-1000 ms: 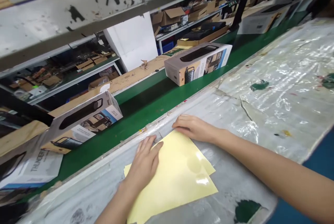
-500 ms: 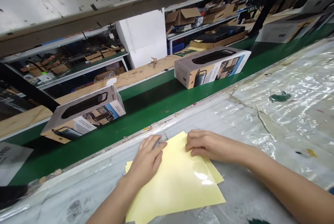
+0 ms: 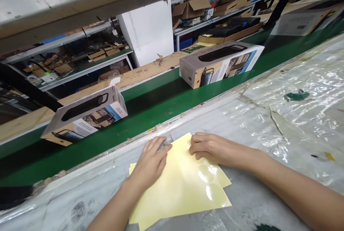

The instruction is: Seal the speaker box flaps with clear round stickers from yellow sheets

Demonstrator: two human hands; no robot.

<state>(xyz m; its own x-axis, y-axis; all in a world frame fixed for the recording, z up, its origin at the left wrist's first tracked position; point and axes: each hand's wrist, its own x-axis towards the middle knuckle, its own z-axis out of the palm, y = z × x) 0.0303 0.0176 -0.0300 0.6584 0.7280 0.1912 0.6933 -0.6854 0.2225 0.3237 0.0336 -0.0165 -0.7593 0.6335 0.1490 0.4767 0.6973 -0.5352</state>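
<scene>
Glossy pale yellow sheets [image 3: 177, 191] lie overlapped on the table in front of me, and faint round outlines show near the right side of the top one. My left hand [image 3: 152, 161] rests flat across their upper left part, fingers stretched out and a little apart. At the upper right edge of the top sheet is my right hand [image 3: 205, 146], its fingers curled and the fingertips drawn together against the paper. Whatever sits between those fingertips is hidden from me.
Beyond the table edge runs a green conveyor belt [image 3: 150, 111] bearing printed cartons, one at left [image 3: 86, 116], one in the middle [image 3: 219, 64] and one at far right [image 3: 303, 19]. Clear plastic film [image 3: 309, 127] covers the table. A scuffed beam [image 3: 67, 1] crosses overhead.
The cartons have shifted slightly left relative to the table, and a pale one at the far left has left view. Both hands keep nearly the same place on the sheets.
</scene>
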